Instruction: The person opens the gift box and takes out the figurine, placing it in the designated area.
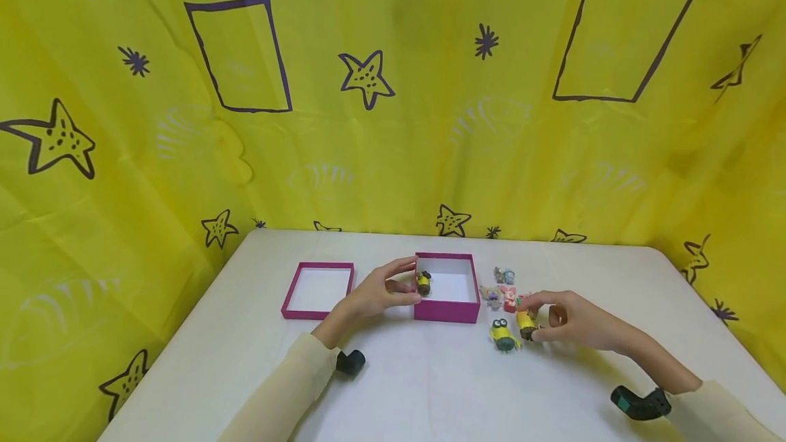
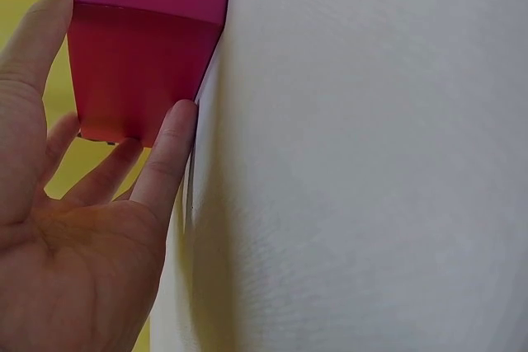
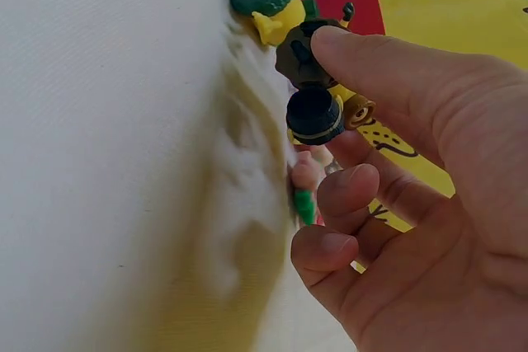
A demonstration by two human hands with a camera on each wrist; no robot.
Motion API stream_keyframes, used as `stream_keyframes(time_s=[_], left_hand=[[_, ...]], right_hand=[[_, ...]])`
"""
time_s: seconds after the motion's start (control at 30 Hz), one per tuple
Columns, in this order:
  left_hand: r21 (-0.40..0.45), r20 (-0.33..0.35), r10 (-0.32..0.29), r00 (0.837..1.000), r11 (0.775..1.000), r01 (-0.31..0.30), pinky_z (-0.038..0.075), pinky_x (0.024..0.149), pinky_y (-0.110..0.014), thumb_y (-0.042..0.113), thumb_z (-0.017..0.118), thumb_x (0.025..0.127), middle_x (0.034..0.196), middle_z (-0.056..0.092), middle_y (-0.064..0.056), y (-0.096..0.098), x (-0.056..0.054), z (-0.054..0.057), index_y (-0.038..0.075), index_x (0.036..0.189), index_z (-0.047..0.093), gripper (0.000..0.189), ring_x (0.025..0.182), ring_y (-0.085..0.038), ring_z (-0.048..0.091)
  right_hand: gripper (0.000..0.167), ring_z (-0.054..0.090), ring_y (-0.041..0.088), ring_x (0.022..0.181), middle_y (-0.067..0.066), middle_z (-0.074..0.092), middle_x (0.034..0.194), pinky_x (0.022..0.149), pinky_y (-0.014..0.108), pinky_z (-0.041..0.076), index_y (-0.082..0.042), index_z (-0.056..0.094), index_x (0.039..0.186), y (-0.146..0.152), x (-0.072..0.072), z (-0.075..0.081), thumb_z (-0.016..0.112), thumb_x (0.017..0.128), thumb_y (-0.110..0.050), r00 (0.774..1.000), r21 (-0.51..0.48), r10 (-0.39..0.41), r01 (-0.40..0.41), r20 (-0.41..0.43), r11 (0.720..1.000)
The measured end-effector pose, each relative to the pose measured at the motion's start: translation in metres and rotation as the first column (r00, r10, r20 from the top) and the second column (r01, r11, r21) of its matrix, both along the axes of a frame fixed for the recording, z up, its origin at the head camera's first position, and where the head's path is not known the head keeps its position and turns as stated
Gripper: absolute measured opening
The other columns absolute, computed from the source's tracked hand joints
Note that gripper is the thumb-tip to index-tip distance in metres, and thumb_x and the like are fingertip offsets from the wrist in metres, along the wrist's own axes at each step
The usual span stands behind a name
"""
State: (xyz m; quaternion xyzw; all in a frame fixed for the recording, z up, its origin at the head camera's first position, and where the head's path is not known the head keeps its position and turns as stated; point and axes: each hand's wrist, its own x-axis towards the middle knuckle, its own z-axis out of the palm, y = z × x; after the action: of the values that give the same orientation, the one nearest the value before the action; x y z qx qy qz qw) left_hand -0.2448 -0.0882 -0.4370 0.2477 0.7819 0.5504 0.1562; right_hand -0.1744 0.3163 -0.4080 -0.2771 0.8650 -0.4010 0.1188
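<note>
My left hand (image 1: pixel 372 290) holds the left end of an open magenta box (image 1: pixel 447 312), its thumb at the front corner and forefinger towards the back corner. Spread fingers meet the box's side wall (image 2: pixel 136 72) in the left wrist view. Inside the box, at its left side, stands a small yellow-and-brown toy figure (image 1: pixel 424 283). My right hand (image 1: pixel 574 319) pinches a yellow minion figure (image 1: pixel 525 325) between thumb and fingers; its dark underside (image 3: pixel 301 55) shows in the right wrist view. Beside it is a yellow-and-green minion figure (image 1: pixel 503 336) with big round eyes.
Left of the box lies its magenta-rimmed lid (image 1: pixel 318 314), white inside. Several small toys stand right of the box, among them a red-and-pink figure (image 1: pixel 510 299) and a pale blue one (image 1: pixel 508 275). A yellow curtain (image 1: pixel 393 142) hangs behind the white table (image 1: pixel 393 387).
</note>
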Motion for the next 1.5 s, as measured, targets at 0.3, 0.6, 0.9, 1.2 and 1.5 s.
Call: stream_keyframes(time_s=[0.3,0.6,0.9,1.2,1.5], left_hand=[[-0.004,0.019,0.0,1.0,1.0,0.001,0.055,0.098,-0.038,0.02,0.08,0.092,0.162,0.04,-0.002,0.0,-0.002,-0.001,0.023,0.16,0.038,0.08,0.116,-0.022,0.067],[0.007,0.013,-0.006,1.0,1.0,0.006,0.055,0.097,-0.038,0.017,0.079,0.093,0.162,0.04,-0.007,-0.001,-0.002,0.001,0.019,0.161,0.036,0.081,0.117,-0.024,0.066],[0.004,0.015,-0.006,1.0,1.0,0.006,0.056,0.095,-0.037,0.017,0.079,0.093,0.161,0.042,-0.006,-0.001,-0.001,0.001,0.022,0.16,0.037,0.08,0.117,-0.025,0.066],[-0.003,0.01,-0.002,1.0,1.0,0.002,0.055,0.097,-0.037,0.017,0.079,0.093,0.161,0.041,-0.005,0.001,0.0,0.002,0.022,0.16,0.037,0.08,0.117,-0.024,0.066],[-0.001,0.013,0.007,1.0,1.0,-0.007,0.054,0.099,-0.039,0.017,0.08,0.092,0.161,0.042,-0.006,0.001,0.001,0.002,0.021,0.16,0.038,0.08,0.119,-0.025,0.065]], right_hand=[[0.042,0.047,0.012,0.063,0.005,0.065,0.109,0.053,0.025,0.038,-0.008,0.067,0.13,-0.001,-0.001,-0.011,0.079,0.092,-0.02,0.999,0.043,0.009,-0.011,0.039,0.999],[0.043,0.046,0.01,0.063,0.0,0.061,0.094,0.052,0.025,0.037,-0.008,0.065,0.133,-0.001,-0.002,-0.014,0.076,0.094,-0.021,0.998,0.06,0.048,-0.05,0.03,0.997],[0.041,0.045,0.008,0.062,-0.001,0.059,0.09,0.052,0.025,0.037,-0.01,0.065,0.134,0.001,-0.001,-0.014,0.075,0.095,-0.023,0.997,0.069,0.069,-0.071,0.031,0.995],[0.042,0.046,0.008,0.063,0.001,0.063,0.101,0.053,0.025,0.037,-0.008,0.064,0.134,0.001,0.0,-0.013,0.074,0.096,-0.022,0.996,0.055,0.083,-0.085,0.032,0.995],[0.053,0.058,0.012,0.071,0.009,0.066,0.116,0.064,0.026,0.051,-0.005,0.059,0.141,0.003,-0.003,0.007,0.076,0.094,-0.023,0.989,0.104,0.137,-0.142,0.056,0.984]])
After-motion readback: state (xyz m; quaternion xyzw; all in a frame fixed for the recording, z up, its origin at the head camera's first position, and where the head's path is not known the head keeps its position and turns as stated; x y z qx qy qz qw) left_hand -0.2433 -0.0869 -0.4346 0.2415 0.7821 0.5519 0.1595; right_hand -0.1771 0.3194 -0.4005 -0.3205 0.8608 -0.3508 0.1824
